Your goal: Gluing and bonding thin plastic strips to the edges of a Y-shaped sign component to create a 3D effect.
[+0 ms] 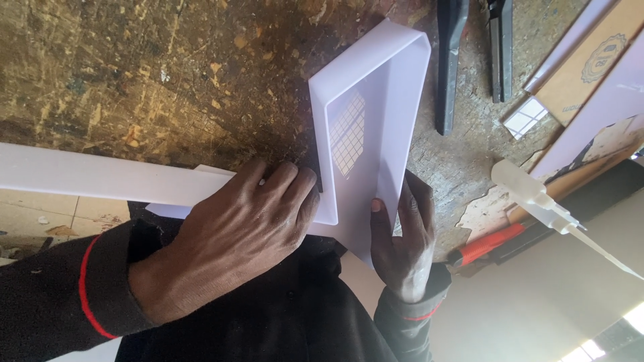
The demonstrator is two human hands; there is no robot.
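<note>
The bent white sheet is being pinched at five o'clock by the right hand, while the left hand is pressed flat at nine o'clock, apparently steadying the joint.

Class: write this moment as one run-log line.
left hand: presses white strip | right hand: holds bent white sheet | surface: worn workbench | nearby: syringe

The left hand presses flat on a long white plastic strip at the worn wooden workbench edge. The right hand grips the bent white plastic sheet. Black hand tools lie beyond, well apart.
</note>
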